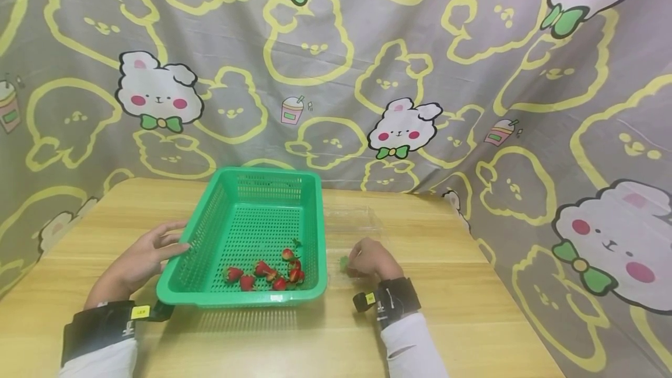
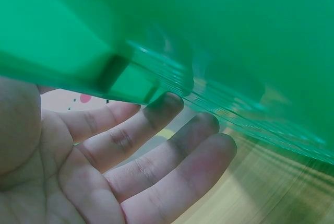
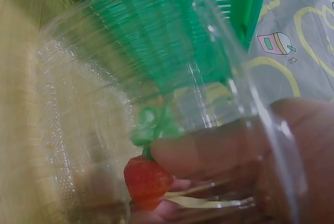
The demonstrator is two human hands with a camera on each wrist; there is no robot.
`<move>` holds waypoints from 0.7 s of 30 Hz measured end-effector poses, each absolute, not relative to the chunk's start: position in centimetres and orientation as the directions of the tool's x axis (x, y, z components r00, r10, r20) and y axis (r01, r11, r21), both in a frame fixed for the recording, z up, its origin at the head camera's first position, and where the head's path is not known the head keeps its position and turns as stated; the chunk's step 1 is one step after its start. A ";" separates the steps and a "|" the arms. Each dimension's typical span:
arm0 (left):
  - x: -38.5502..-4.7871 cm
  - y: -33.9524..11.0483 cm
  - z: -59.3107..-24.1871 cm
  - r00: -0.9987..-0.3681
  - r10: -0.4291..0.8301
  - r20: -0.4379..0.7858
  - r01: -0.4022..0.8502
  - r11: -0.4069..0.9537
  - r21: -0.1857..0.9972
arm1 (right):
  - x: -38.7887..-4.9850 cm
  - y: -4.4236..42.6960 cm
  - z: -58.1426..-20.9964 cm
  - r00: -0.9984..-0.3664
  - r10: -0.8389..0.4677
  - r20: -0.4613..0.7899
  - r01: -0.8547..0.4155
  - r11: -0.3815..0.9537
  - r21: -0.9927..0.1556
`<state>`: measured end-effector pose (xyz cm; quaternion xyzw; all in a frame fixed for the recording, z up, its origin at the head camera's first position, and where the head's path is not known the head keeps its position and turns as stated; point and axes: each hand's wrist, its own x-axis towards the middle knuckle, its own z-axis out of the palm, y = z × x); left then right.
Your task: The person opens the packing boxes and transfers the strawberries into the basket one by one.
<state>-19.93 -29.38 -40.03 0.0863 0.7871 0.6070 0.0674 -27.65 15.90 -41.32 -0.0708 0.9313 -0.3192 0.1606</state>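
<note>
A green perforated plastic basket [image 1: 273, 209] stands on the table with several red strawberries [image 1: 262, 269] near its front side. My left hand [image 1: 144, 255] touches the basket's left side; in the left wrist view its fingers [image 2: 172, 182] lie nearly straight against the green wall, and the thumb tip is out of sight there. To the right of the basket is a clear plastic box [image 1: 352, 217], hard to make out. Inside it my right hand [image 1: 367, 258] pinches a strawberry [image 3: 148, 179] by its green leafy top [image 3: 151, 125], with the red fruit hanging below the fingers.
The wooden table [image 1: 446, 319] carries the basket and the box. A grey curtain [image 1: 325, 98] with bunny drawings rises behind and on both sides. In the right wrist view the transparent box wall [image 3: 57, 130] lies between the camera and the fingers.
</note>
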 end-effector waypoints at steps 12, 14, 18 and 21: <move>-19.9 -29.5 -40.1 -0.974 0.227 0.001 0.053 0.225 0.973 | -28.1 16.1 -41.7 -0.952 -0.224 -0.209 -0.049 0.785 -0.618; -19.9 -29.5 -40.1 -0.974 0.229 0.001 0.054 0.223 0.973 | -28.2 16.1 -41.7 -0.954 -0.229 -0.195 -0.061 0.783 -0.620; -19.9 -29.5 -40.1 -0.973 0.230 0.003 0.055 0.222 0.974 | -28.2 16.0 -41.6 -0.951 -0.246 -0.188 -0.070 0.763 -0.643; -20.0 -29.6 -40.1 -0.973 0.229 0.004 0.057 0.225 0.973 | -28.2 16.1 -41.5 -0.947 -0.254 -0.194 -0.063 0.743 -0.666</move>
